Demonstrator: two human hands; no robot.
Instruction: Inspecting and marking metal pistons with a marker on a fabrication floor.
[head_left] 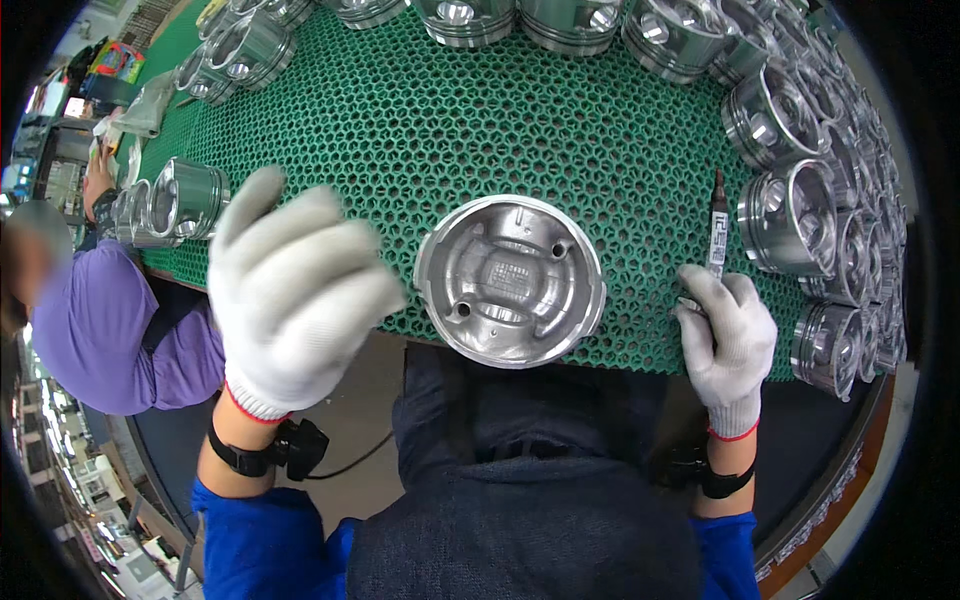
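Note:
A metal piston [512, 285] lies at the mat's near edge in front of me, its hollow side with two small holes facing up. Left of it, my left hand [300, 290] in a white knit glove is raised, blurred by motion. Its thumb stands apart from the loosely bent fingers, and nothing shows in it. To the right of the piston, my right hand [730, 335], also gloved, has its fingers closed around the near end of a dark marker pen [718, 230] with a white label. The pen points away from me; its gripped end is partly hidden.
Green honeycomb mat [560, 130] covers the table. Many pistons [790, 215] crowd the right side, with a row [465, 20] along the far side. More pistons [185, 198] stand at left, close to a person in a purple sleeve [110, 320]. A plastic bag [150, 105] lies farther left.

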